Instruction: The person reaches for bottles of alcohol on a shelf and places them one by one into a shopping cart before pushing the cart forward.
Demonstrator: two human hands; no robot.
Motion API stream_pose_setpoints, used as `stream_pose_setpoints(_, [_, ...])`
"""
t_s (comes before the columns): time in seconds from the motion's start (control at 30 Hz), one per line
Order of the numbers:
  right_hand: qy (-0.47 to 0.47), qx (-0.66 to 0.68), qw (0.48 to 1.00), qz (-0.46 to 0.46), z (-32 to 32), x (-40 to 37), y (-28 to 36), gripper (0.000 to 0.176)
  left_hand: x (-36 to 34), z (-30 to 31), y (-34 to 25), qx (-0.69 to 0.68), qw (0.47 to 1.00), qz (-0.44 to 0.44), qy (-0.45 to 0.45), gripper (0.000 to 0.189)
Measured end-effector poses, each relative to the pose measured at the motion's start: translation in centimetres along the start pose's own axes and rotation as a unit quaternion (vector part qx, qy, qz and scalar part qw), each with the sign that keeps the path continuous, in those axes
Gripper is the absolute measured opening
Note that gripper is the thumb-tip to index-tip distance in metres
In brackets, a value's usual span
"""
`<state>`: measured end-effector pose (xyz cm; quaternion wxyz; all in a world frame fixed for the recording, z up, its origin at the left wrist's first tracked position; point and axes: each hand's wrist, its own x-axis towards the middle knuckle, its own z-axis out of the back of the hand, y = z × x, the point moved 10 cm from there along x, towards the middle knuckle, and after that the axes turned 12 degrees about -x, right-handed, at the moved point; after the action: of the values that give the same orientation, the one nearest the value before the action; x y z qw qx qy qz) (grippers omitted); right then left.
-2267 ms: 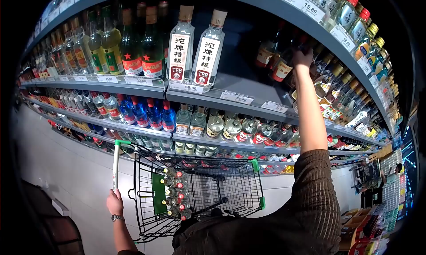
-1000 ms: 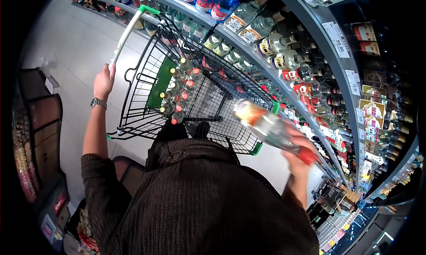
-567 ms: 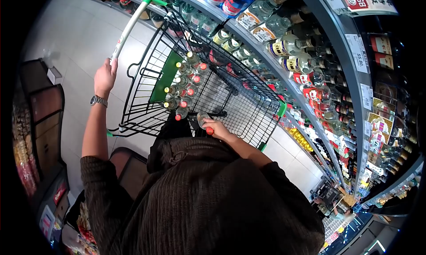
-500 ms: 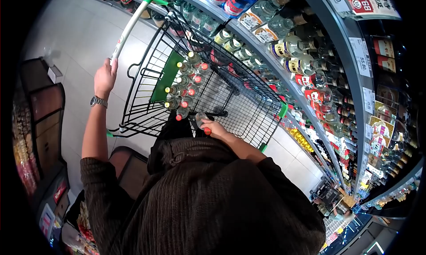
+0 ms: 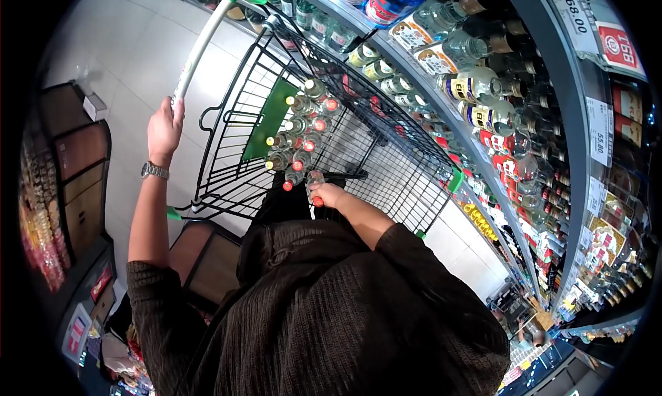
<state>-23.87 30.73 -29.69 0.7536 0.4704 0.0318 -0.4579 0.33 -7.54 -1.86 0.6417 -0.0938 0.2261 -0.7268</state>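
Observation:
My left hand [image 5: 165,126], with a watch on its wrist, is closed around the pale handle [image 5: 200,48] of a shopping cart. In my right hand [image 5: 328,194] is a clear glass bottle [image 5: 315,178] with a red cap, its cap end toward my body. That hand is at the near side of the cart's black wire basket [image 5: 376,206]. Beside the held bottle stand several clear bottles [image 5: 298,126] in rows, with red caps on one side and yellowish caps on the other. Behind them is a green panel [image 5: 270,118].
Shelves of bottles [image 5: 483,86] run along the cart's far side and to the right, with price tags [image 5: 598,130] on their edges. Brown display units [image 5: 83,151] stand at left. Pale floor tiles [image 5: 148,44] lie beyond the handle. Another person is far off at lower right.
My right hand has brought the bottle slightly closer to the standing bottles and turned it more upright in view. My left hand keeps its hold on the handle. The view has shifted slightly.

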Motion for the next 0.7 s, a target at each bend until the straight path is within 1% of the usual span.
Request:
stream_pose_setpoints(0.03, [-0.003, -0.003, 1.000, 0.014, -0.4, 0.5, 0.1, 0.029, 0.0, 0.0, 0.1, 0.001, 1.000, 0.003, 0.001, 0.045])
stream_pose_setpoints(0.13, [0.008, -0.006, 1.000, 0.011, -1.4, 1.5, -0.2, 0.029, 0.0, -0.1, 0.2, 0.000, 1.000, 0.010, 0.005, 0.044])
stream_pose_setpoints(0.23, [0.002, -0.007, 1.000, -0.015, -1.3, 1.5, -1.2, 0.031, 0.0, -0.1, 0.2, -0.005, 1.000, 0.013, 0.004, 0.044])
stream_pose_setpoints(0.27, [0.026, 0.016, 0.998, -0.057, -1.8, 1.6, -2.2, 0.034, 0.0, -0.2, 0.3, -0.002, 1.000, 0.013, 0.005, 0.044])
stream_pose_setpoints(0.37, [0.037, 0.018, 0.998, -0.039, 0.1, 1.0, -1.7, 0.037, 0.0, -0.3, 0.7, -0.004, 1.000, 0.016, 0.012, 0.044])
stream_pose_setpoints(0.4, [0.066, 0.023, 0.997, -0.041, -0.2, 0.9, -2.0, 0.043, 0.0, -0.4, 0.7, -0.007, 1.000, 0.018, 0.014, 0.045])
stream_pose_setpoints(0.5, [0.031, -0.002, 0.999, -0.042, 0.6, 0.4, -1.4, 0.046, 0.0, -0.3, 0.3, -0.023, 1.000, 0.016, 0.011, 0.046])
stream_pose_setpoints(0.53, [0.027, 0.014, 0.998, -0.053, 0.7, 0.3, -1.2, 0.044, 0.0, -0.3, 0.4, -0.019, 1.000, 0.021, 0.012, 0.046])
stream_pose_setpoints(0.63, [0.078, 0.055, 0.994, -0.061, -0.6, 1.2, -1.2, 0.039, 0.1, -0.3, 0.6, -0.015, 1.000, 0.019, 0.005, 0.046])
stream_pose_setpoints(0.67, [0.054, 0.045, 0.997, -0.038, -0.3, 1.1, -0.9, 0.037, 0.2, -0.4, 0.8, -0.013, 1.000, 0.017, 0.004, 0.046])
stream_pose_setpoints(0.7, [0.055, 0.048, 0.997, -0.034, -0.8, 1.3, -1.1, 0.038, 0.2, -0.4, 0.9, -0.011, 1.000, 0.014, 0.003, 0.046])
